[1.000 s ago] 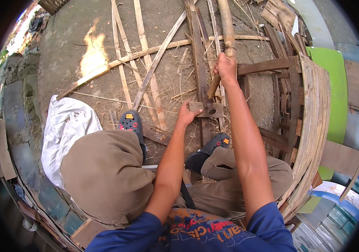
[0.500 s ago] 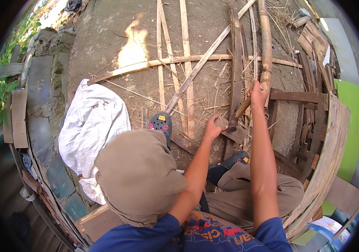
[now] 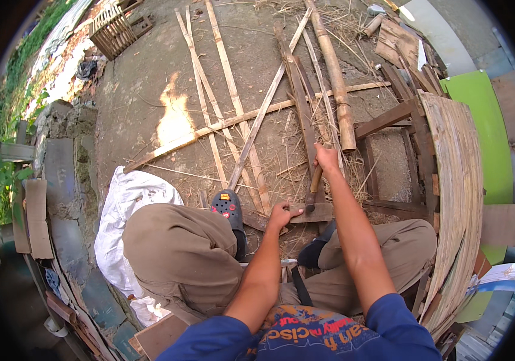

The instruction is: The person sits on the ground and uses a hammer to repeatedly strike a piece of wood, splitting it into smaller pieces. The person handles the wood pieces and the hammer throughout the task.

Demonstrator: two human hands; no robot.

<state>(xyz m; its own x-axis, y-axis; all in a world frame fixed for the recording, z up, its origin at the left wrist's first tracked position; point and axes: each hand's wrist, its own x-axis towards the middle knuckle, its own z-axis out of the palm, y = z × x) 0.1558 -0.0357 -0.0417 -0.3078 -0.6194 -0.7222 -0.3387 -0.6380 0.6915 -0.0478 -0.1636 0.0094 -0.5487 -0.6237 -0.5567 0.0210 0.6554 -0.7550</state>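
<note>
My right hand (image 3: 327, 158) grips the wooden handle of a hammer (image 3: 313, 189), its head down against a small flat wood block (image 3: 310, 212). My left hand (image 3: 282, 214) pinches the left end of that block, holding it on the ground. The block lies across a long dark wooden slat (image 3: 299, 105) that runs away from me. My knees in tan trousers frame the spot, with a grey clog (image 3: 228, 204) on my left foot just left of the left hand.
Split bamboo strips (image 3: 221, 90) and a thick bamboo pole (image 3: 337, 84) lie crossed on the concrete ahead. A curved bamboo-slat frame (image 3: 456, 180) stands at right, green board (image 3: 486, 132) behind it. A white sack (image 3: 128, 204) lies left, beside a stone border.
The view has tipped so more ground ahead shows. My right hand has brought the hammer down from a raised grip onto the block. The left hand stays on the block.
</note>
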